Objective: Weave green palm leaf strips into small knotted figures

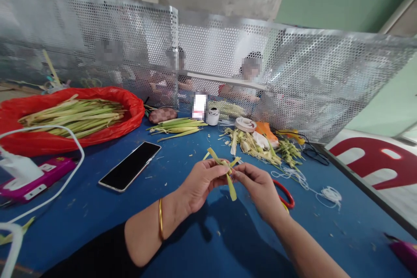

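Note:
Both my hands meet over the blue table [97,208] and pinch the same folded strip of yellow-green leaf [228,169]. My left hand [202,182], with a gold bangle on its wrist, grips the strip's left part with closed fingers. My right hand [257,184] pinches its right part, and one end of the strip hangs down between the hands. Just under my right hand lie red-handled scissors [286,193].
A red bag [19,139] of leaf strips sits at the left, with a black phone [130,165], a pink device and white cable [74,139] nearby. Cut leaves [177,126], woven pieces [260,143], white string [329,193] and a perforated metal screen [228,61] lie beyond; people sit behind it.

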Demonstrator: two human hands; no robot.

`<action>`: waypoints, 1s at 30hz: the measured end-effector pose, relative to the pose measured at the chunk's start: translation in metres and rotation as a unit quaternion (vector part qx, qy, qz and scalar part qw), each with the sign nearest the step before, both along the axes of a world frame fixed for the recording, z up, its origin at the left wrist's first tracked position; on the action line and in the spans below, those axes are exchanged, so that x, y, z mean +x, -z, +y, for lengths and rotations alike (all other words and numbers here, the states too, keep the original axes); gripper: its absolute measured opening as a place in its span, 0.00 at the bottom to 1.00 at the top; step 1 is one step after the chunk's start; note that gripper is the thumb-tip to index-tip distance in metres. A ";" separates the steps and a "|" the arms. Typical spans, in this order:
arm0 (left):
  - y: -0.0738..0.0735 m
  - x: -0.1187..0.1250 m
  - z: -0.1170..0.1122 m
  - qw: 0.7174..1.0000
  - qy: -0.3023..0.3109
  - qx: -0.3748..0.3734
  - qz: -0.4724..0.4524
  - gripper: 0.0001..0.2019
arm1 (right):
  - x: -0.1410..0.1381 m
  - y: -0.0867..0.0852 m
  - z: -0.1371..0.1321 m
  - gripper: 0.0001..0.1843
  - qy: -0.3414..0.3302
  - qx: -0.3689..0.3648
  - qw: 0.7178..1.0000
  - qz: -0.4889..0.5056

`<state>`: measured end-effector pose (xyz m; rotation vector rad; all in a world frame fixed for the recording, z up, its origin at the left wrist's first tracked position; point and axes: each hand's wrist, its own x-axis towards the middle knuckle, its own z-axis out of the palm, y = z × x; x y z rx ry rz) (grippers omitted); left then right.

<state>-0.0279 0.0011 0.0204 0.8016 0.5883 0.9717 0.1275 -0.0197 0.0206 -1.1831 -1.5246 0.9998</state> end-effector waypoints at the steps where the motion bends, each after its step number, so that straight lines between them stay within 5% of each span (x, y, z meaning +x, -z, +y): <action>1: 0.000 0.000 0.000 1.000 0.002 0.001 -0.001 0.09 | -0.001 0.002 -0.001 0.10 0.020 0.004 1.000 -0.002; 6: -0.002 0.001 0.000 1.000 -0.009 0.013 0.025 0.09 | 0.005 0.006 -0.004 0.11 0.045 0.090 0.989 -0.109; 10: -0.003 0.003 0.002 0.992 -0.084 0.045 0.080 0.09 | 0.007 0.003 -0.011 0.10 0.027 0.228 0.940 -0.251; 13: -0.001 0.004 0.004 0.984 -0.113 0.084 0.108 0.08 | 0.003 0.000 -0.017 0.08 -0.013 0.284 0.933 -0.218; 19: 0.002 0.005 0.005 0.972 -0.142 0.116 0.144 0.07 | -0.007 0.002 -0.018 0.09 -0.060 0.231 0.970 -0.049; 30: 0.003 0.006 0.003 0.955 -0.176 0.160 0.175 0.06 | -0.008 -0.001 -0.027 0.10 -0.092 0.266 0.950 -0.134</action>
